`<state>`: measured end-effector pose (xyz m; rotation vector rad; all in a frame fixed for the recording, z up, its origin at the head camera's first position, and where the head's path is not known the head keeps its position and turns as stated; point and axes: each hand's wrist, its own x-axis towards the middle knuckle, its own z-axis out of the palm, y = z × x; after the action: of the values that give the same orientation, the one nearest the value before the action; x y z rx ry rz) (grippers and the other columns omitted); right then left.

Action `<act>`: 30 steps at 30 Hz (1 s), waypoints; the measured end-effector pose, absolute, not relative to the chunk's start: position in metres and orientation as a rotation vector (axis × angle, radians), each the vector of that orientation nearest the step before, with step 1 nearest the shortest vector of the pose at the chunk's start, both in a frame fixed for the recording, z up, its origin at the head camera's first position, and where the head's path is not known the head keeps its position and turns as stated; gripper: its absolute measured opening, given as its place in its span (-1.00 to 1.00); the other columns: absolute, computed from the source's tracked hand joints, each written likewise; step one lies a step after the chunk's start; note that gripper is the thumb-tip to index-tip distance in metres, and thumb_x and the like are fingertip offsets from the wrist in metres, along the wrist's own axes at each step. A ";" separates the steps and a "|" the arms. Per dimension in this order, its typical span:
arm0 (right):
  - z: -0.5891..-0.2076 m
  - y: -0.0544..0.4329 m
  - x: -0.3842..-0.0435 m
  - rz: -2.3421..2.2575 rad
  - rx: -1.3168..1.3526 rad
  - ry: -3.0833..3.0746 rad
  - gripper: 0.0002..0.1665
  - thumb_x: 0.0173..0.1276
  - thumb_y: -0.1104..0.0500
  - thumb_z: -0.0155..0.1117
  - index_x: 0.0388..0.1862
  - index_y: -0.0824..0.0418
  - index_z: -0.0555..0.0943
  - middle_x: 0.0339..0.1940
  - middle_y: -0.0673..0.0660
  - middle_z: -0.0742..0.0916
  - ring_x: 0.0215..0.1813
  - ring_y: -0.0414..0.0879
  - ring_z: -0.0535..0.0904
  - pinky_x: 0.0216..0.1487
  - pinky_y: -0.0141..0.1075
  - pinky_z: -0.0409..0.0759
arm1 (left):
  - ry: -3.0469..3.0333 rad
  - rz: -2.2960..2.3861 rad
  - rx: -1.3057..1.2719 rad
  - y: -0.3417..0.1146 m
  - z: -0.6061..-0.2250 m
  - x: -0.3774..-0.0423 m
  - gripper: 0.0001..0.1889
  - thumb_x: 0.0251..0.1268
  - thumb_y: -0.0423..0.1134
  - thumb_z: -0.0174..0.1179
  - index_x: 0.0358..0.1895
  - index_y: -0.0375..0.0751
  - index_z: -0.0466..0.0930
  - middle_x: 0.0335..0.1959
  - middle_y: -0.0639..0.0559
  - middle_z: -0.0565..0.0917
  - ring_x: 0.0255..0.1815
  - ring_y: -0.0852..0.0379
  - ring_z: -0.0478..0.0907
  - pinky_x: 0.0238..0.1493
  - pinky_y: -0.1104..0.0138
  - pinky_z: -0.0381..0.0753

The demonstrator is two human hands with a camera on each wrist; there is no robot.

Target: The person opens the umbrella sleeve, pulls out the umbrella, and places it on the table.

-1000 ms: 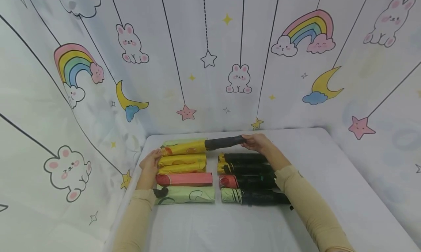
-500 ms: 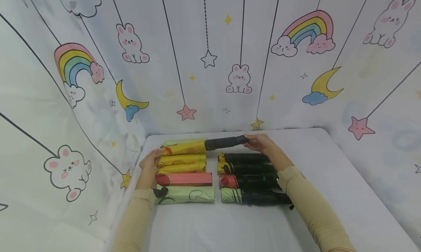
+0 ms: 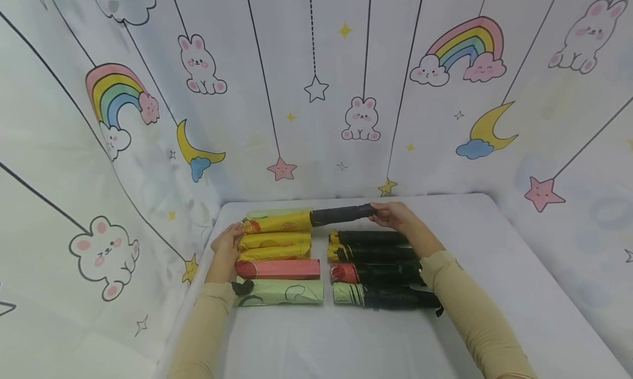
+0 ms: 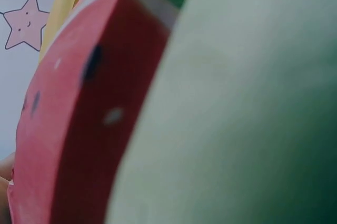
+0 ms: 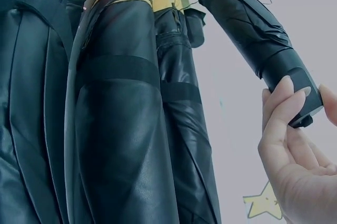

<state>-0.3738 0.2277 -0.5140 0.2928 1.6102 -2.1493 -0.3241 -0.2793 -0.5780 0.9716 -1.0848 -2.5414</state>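
Near the table's far edge, a black folding umbrella (image 3: 341, 215) and a yellow fruit-print sleeve (image 3: 279, 223) lie in one line, the umbrella emerging from the sleeve's right end. Its right end is tilted up off the table. My left hand (image 3: 227, 240) holds the sleeve's left end; in the left wrist view, printed sleeves hide most of that hand. My right hand (image 3: 393, 216) pinches the black handle end (image 5: 296, 91) between thumb and fingers. How much of the umbrella lies inside the sleeve is hidden.
Below lie yellow sleeves (image 3: 274, 240), a red one (image 3: 282, 269) and a pale green one (image 3: 296, 293) on the white table (image 3: 331, 340). Several black folded umbrellas (image 3: 395, 298) lie to their right. Another green sleeve (image 3: 277, 212) sits behind. A printed curtain (image 3: 326, 143) stands close behind the table.
My right hand has shifted slightly to the right with the umbrella's handle end. The left hand and the sleeve stay almost still.
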 end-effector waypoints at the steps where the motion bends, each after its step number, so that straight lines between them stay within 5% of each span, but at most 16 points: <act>1: -0.514 0.228 -0.374 -2.151 0.296 1.608 -0.92 0.53 0.31 0.31 -0.22 0.29 0.67 -0.36 0.19 0.82 -0.34 0.01 0.79 -0.25 -0.34 0.81 | -1.086 -2.544 0.967 -0.279 -0.578 -0.325 -0.24 0.16 -0.83 0.18 0.49 -0.41 0.39 0.45 -0.26 0.50 0.38 -0.02 0.56 0.10 0.34 0.75; 9: -0.515 0.232 -0.374 -2.147 0.301 1.598 -0.91 0.48 0.30 0.37 -0.11 0.30 0.64 -0.34 0.19 0.82 -0.32 0.02 0.79 -0.24 -0.34 0.80 | -1.124 -2.513 0.952 -0.279 -0.581 -0.327 -0.26 0.15 -0.83 0.22 0.47 -0.45 0.40 0.45 -0.27 0.48 0.34 -0.02 0.59 0.07 0.36 0.75; 18: -0.512 0.236 -0.371 -2.151 0.284 1.598 -0.90 0.47 0.30 0.39 -0.13 0.29 0.63 -0.34 0.18 0.81 -0.29 0.02 0.78 -0.22 -0.35 0.80 | -1.140 -2.519 0.956 -0.279 -0.578 -0.325 -0.31 0.21 -0.78 0.23 0.45 -0.41 0.44 0.32 -0.21 0.60 0.34 -0.03 0.60 0.04 0.36 0.76; 24: -0.512 0.241 -0.370 -2.158 0.296 1.607 -0.93 0.49 0.28 0.38 -0.20 0.28 0.66 -0.36 0.16 0.81 -0.29 0.01 0.79 -0.20 -0.33 0.81 | -1.146 -2.545 0.953 -0.276 -0.573 -0.324 -0.31 0.24 -0.77 0.23 0.47 -0.39 0.42 0.40 -0.26 0.51 0.32 0.00 0.61 0.07 0.36 0.75; 30: -0.513 0.247 -0.370 -2.172 0.314 1.576 -0.93 0.49 0.29 0.38 -0.21 0.29 0.68 -0.35 0.18 0.81 -0.27 0.04 0.79 -0.19 -0.31 0.81 | -1.180 -2.522 1.018 -0.275 -0.570 -0.323 -0.31 0.24 -0.70 0.30 0.46 -0.31 0.47 0.22 -0.12 0.68 0.15 0.12 0.72 0.08 0.37 0.75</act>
<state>-0.3702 0.2466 -0.5133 0.3144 1.5763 -2.1722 -0.3226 -0.2752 -0.5701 1.0177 -1.1801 -2.5224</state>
